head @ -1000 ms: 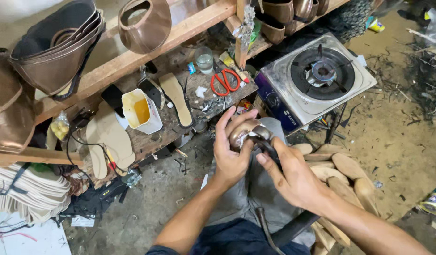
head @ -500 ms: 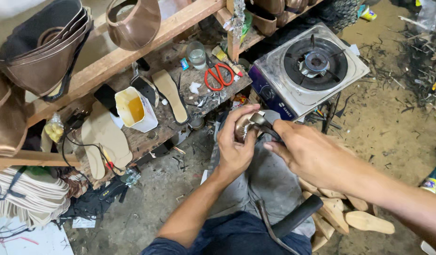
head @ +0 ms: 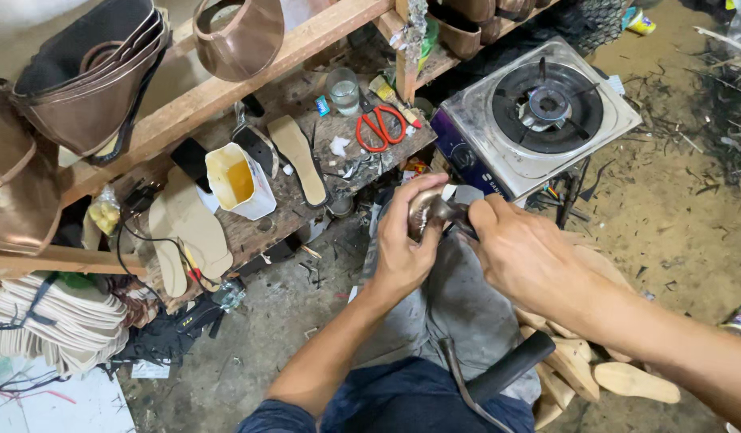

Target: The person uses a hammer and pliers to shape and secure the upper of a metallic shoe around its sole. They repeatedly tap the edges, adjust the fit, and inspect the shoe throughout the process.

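At the wooden workbench's (head: pixel 250 232) front edge, over the lap, the left hand (head: pixel 402 248) clasps a shiny brown leather shoe upper (head: pixel 425 210). The right hand (head: pixel 531 256) grips a dark tool (head: pixel 458 218) pressed against it, seemingly mid-shaping; next needs firm, careful pulling.

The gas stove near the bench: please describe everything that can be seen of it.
The gas stove is a single-burner tabletop unit with a dull, stained steel top and a dark blue front panel. A black round pan support with radial prongs surrounds the central burner, where no flame shows and no pot stands. It sits tilted in the view, right of the wooden workbench, near the dirt floor. Neither hand touches it.
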`<state>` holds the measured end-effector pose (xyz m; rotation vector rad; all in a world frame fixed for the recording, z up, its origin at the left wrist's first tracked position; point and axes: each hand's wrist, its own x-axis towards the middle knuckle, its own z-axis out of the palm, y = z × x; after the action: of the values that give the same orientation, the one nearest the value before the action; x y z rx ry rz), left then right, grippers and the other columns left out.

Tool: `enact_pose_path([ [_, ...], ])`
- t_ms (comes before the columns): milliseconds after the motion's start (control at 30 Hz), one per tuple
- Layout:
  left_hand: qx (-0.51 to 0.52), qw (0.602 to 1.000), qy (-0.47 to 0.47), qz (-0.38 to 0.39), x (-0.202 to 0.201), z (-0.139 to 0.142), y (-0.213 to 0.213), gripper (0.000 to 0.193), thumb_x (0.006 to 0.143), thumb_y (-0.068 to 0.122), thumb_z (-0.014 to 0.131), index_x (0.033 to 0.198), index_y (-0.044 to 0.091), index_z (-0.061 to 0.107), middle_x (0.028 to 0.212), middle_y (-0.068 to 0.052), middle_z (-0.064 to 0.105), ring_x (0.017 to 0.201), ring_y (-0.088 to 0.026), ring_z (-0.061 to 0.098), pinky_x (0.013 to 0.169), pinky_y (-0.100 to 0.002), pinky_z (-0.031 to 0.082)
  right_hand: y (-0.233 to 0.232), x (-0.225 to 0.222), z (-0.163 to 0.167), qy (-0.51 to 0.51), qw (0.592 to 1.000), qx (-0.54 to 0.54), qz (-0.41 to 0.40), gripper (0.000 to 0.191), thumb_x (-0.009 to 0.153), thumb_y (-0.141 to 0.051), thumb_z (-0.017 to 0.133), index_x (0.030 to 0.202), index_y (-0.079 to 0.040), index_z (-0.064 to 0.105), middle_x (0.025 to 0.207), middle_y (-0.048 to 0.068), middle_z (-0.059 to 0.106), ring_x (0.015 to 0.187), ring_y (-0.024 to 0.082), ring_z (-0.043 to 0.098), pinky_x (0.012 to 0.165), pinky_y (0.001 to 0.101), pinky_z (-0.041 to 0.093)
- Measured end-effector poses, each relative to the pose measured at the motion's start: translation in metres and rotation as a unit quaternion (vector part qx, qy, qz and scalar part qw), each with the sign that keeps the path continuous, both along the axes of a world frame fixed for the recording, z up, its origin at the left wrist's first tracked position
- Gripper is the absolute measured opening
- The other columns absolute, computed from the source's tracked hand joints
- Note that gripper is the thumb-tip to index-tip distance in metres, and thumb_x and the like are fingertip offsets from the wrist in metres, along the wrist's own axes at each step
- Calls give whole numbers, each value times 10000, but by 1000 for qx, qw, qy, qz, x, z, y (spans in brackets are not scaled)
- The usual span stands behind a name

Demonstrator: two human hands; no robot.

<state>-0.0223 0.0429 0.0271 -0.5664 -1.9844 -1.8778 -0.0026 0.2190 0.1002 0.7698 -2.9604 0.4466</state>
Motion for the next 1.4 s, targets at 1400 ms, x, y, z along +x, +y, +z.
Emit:
enact_pose_path([
  [1400, -125, 954, -140, -235, -7, 20, -54, 602, 1094, 26, 443, 1636, 64, 185, 1525, -182, 576, 1197, -295, 661, 1065, -376, 503, -13, 12, -52, 9, 995, -90, 27, 312, 734, 40, 619, 993, 70, 448, 952, 242, 549, 798, 463, 608, 647, 517, 493],
])
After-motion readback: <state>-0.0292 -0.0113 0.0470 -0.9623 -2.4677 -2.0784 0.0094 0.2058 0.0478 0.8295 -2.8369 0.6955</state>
